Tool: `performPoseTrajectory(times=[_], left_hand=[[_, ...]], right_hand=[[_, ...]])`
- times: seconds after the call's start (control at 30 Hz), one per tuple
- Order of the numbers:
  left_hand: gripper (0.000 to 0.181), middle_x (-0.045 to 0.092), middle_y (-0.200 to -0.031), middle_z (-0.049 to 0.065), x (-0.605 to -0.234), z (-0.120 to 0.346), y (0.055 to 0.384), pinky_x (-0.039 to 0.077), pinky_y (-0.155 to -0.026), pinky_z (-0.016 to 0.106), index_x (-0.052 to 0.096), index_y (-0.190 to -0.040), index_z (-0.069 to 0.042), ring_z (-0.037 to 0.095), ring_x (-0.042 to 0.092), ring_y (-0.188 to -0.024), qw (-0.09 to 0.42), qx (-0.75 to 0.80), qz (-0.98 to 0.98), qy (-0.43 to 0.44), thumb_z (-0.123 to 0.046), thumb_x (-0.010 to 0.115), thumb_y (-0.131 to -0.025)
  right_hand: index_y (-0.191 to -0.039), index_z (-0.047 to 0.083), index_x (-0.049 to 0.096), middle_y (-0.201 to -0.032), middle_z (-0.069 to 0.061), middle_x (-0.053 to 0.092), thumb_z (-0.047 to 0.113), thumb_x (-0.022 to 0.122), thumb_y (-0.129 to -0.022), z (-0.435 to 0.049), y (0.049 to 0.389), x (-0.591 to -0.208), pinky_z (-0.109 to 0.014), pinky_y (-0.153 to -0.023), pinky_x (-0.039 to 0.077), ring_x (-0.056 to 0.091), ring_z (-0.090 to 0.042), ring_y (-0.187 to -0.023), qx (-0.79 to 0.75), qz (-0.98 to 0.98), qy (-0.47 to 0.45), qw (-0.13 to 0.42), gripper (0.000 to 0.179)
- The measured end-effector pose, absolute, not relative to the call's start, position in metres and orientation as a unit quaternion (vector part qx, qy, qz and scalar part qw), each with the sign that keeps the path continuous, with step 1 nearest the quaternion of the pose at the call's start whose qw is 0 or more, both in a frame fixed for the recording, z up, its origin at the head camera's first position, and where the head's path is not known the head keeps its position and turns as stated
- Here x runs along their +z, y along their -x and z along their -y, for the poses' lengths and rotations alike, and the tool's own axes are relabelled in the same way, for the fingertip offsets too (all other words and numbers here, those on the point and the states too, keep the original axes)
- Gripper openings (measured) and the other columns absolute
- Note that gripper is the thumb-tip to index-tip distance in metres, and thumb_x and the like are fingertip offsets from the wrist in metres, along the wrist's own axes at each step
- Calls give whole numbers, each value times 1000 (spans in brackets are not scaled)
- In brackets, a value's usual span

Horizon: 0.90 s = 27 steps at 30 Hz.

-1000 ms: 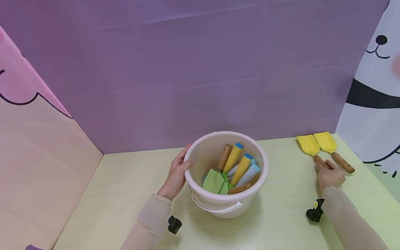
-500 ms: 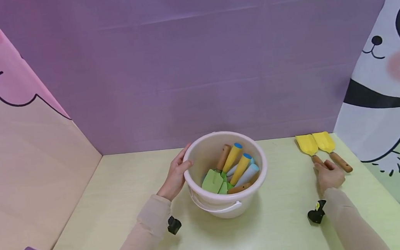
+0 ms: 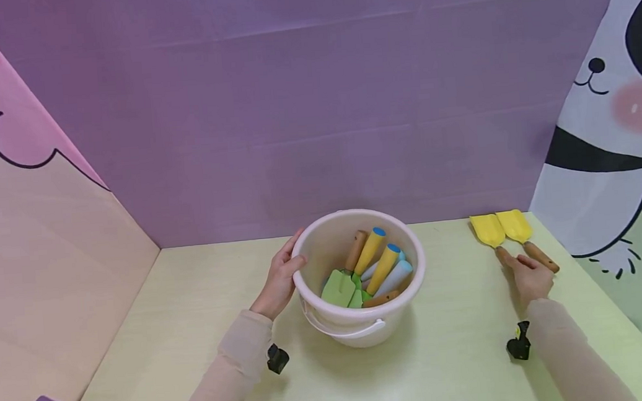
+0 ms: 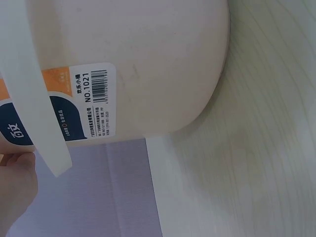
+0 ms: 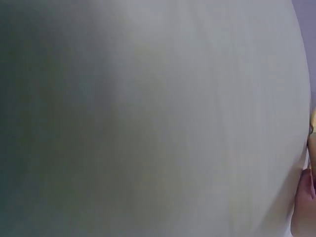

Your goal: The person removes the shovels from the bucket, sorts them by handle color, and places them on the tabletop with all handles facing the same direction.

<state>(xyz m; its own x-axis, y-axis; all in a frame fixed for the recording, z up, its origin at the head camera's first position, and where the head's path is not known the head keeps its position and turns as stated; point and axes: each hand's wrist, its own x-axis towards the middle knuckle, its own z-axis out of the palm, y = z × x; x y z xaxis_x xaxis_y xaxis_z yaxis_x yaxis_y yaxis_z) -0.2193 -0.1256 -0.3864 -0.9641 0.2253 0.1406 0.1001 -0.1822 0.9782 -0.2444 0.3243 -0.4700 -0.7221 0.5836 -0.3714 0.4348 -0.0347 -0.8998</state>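
While the left hand (image 3: 273, 286) grips the bucket (image 3: 359, 314), the right hand (image 3: 534, 280) (regripping, perhaps) now pinches lower on the left, unmoved wooden-handled yellow shovel (image 3: 490, 233).

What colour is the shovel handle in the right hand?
Brown; the handle shows best in the head view.

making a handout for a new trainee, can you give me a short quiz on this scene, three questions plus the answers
1. True or false: the left hand holds the bucket by its rim.

2. Multiple choice: what colour are the blades of the two shovels lying outside the bucket?
A) green
B) blue
C) yellow

3. Short answer: which of those two shovels does the right hand hold, and by what part?

Key:
1. True.
2. C.
3. The one nearer the bucket, by its brown handle.
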Motion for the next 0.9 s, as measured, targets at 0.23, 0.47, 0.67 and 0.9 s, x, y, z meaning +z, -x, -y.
performPoseTrajectory(times=[0.23, 0.47, 0.67, 0.9], left_hand=[[67, 18, -152, 13, -387, 125, 220, 23, -109, 49, 20, -146, -5, 29, 21, -137, 36, 759, -637, -130, 0, 40, -83], [66, 17, -152, 12, -387, 126, 220, 22, -109, 48, 20, -146, -6, 28, 20, -137, 40, 760, -635, -131, -1, 40, -83], [66, 15, -152, 13, -386, 125, 220, 22, -110, 48, 18, -146, -4, 29, 19, -138, 39, 760, -636, -125, 0, 40, -84], [65, 15, -152, 13, -386, 125, 220, 21, -110, 47, 18, -146, -3, 29, 19, -138, 38, 762, -635, -122, 1, 39, -85]], right_hand=[[-113, 12, 61, -85, 20, 48, 34, 55, -87, -329, 240, -456, -13, -73, 38, 43, -9, -104, 590, 720, 352, 96, 34], [-116, 9, 58, -64, 28, 49, 23, 53, -89, -329, 242, -439, -7, -61, 40, 46, 7, -71, 616, 712, 315, 118, 30], [-114, 13, 60, -77, 23, 52, 22, 56, -89, -322, 247, -424, -12, -74, 47, 53, 5, -74, 639, 711, 274, 102, 27], [-113, 15, 55, -83, 26, 57, 26, 52, -92, -301, 236, -389, -5, -70, 46, 54, 12, -78, 637, 757, 128, 68, 24]])
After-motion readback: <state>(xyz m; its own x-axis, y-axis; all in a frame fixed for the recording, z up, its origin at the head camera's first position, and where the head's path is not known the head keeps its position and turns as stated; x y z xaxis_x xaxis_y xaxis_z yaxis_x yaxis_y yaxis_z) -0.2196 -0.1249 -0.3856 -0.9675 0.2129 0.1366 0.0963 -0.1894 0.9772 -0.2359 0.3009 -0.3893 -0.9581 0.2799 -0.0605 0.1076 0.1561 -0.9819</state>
